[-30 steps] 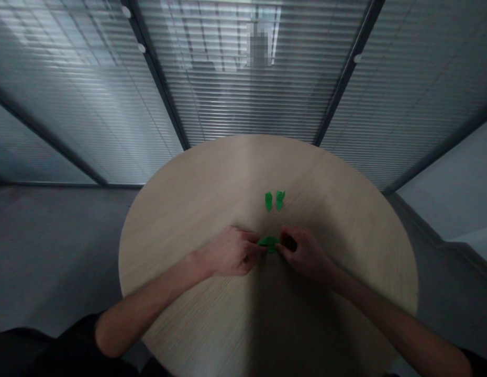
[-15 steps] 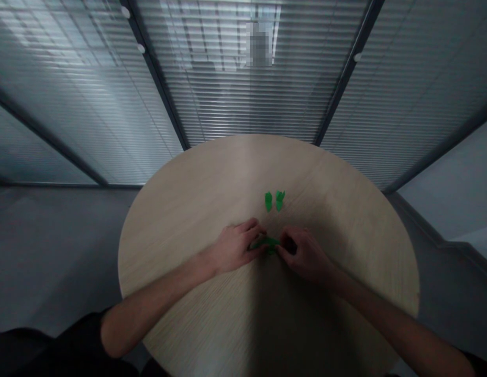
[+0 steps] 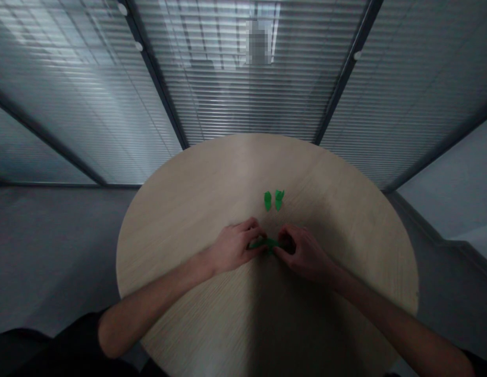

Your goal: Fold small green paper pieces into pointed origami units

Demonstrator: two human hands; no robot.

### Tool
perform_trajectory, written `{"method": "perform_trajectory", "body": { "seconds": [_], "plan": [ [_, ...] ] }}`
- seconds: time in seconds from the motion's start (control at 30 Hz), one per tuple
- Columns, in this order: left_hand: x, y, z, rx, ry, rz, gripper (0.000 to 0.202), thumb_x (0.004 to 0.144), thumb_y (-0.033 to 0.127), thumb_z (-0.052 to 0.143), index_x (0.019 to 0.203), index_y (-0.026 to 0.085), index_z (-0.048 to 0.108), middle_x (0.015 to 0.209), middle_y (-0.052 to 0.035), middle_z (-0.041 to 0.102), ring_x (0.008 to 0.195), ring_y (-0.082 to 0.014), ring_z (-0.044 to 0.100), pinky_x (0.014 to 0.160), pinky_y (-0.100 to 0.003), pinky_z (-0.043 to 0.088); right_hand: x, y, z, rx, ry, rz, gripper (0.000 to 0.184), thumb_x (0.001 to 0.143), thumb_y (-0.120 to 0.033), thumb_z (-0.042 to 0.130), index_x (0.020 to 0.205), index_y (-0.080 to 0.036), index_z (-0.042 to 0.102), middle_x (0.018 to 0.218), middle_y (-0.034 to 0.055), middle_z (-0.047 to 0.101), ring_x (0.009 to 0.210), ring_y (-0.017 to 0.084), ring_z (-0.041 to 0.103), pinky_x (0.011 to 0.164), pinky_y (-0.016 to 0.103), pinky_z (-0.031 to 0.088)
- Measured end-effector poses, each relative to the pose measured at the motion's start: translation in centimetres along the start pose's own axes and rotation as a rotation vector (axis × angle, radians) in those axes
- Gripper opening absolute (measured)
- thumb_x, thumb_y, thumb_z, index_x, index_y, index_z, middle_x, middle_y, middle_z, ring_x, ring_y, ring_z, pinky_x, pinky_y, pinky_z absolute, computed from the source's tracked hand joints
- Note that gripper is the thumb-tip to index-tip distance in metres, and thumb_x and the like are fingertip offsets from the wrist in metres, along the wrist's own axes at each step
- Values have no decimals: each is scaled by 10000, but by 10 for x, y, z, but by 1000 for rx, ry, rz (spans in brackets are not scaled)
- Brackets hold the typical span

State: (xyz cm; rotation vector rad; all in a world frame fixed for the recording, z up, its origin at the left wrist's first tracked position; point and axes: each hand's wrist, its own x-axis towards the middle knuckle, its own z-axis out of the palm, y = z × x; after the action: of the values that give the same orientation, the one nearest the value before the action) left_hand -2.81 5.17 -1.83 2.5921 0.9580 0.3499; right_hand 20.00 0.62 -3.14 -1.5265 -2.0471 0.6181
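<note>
Between my two hands stretches a thin green strip of soft-looking material (image 3: pixel 270 243), bunched near its middle; I cannot make out whether it is plastic or cloth. My left hand (image 3: pixel 236 246) pinches its left part between thumb and fingers. On the other side, my right hand (image 3: pixel 305 255) is curled with thumb and fingertips closed on the right part, and its fingers hide that end. Just beyond the hands lie two small green bundles, a left one (image 3: pixel 267 201) and a right one (image 3: pixel 279 200) with a small tip sticking up. They rest side by side, slightly apart.
A round light-wood table (image 3: pixel 188 188) carries everything, its far edge close to glass partitions with blinds (image 3: pixel 251 104). A shadow falls over the table's near right part. Grey floor (image 3: pixel 63 241) surrounds it.
The green strip now reaches further right, into the right hand's curl, and looks straighter. The right hand has shifted only slightly; the left hand and both bundles stay put.
</note>
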Motion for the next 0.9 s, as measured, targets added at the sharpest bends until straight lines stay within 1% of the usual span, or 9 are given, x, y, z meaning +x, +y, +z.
{"method": "perform_trajectory", "body": {
  "seconds": [0.1,0.17,0.23,0.33,0.43,0.53,0.67,0.77,0.9],
  "plan": [
    [-1,-2,0,-15,-2,61,273,1027,344,541,1207,238,717,1154,-86,648,956,-228,684,824,-363,558,0,4,-1,85,10,-32,204,874,-200,664,1070,-192,609,942,46,682,808,191,622,768,341,471],
    [-2,-3,1,-19,4,97,284,1032,317,526,1244,269,709,1168,-83,646,976,-227,680,838,-368,556,1,6,-2,122,-7,-75,182,932,-168,576,1109,-193,613,1035,75,691,858,191,646,801,345,496],
    [-3,-3,1,-10,26,108,291,1027,301,525,1260,264,697,1181,-89,641,986,-230,674,835,-370,557,1,5,-3,129,-46,-118,164,954,-137,536,1079,-193,626,1072,84,692,887,191,657,817,342,505],
    [-2,-2,1,22,80,82,275,1020,312,528,1217,202,685,1168,-106,643,965,-227,666,791,-348,553,1,2,-3,90,-85,-167,156,937,-108,567,1037,-196,649,1034,72,697,913,200,662,840,340,506],
    [-1,1,2,49,87,77,257,1008,380,555,1058,169,692,999,-77,665,839,-200,650,692,-301,516,0,-2,-2,-3,-70,-173,137,910,-96,594,983,-187,666,978,72,702,901,214,657,838,350,500],
    [-1,6,6,65,58,92,342,952,501,637,893,167,678,857,-43,648,727,-179,617,619,-285,466,-1,-5,-2,-70,-50,-122,62,887,-130,641,925,-176,660,933,69,691,857,214,644,804,348,490],
    [-2,13,9,73,74,89,403,892,572,695,933,172,684,916,-62,659,795,-210,638,634,-304,478,-2,-7,-3,-62,-44,-104,18,879,-155,657,874,-171,654,889,53,654,803,195,617,756,326,472],
    [-3,17,8,60,98,75,457,835,607,734,974,174,688,959,-78,663,828,-228,638,647,-322,499,-2,-9,-5,-21,-51,-118,77,882,-147,638,812,-173,654,848,42,626,759,180,598,712,311,454],
    [-2,19,6,43,88,61,385,822,519,749,998,181,694,985,-82,668,862,-231,639,682,-328,525,-2,-8,-7,79,-83,-154,94,878,-127,620,823,-184,671,861,35,632,776,175,612,731,308,476]
  ]
}}
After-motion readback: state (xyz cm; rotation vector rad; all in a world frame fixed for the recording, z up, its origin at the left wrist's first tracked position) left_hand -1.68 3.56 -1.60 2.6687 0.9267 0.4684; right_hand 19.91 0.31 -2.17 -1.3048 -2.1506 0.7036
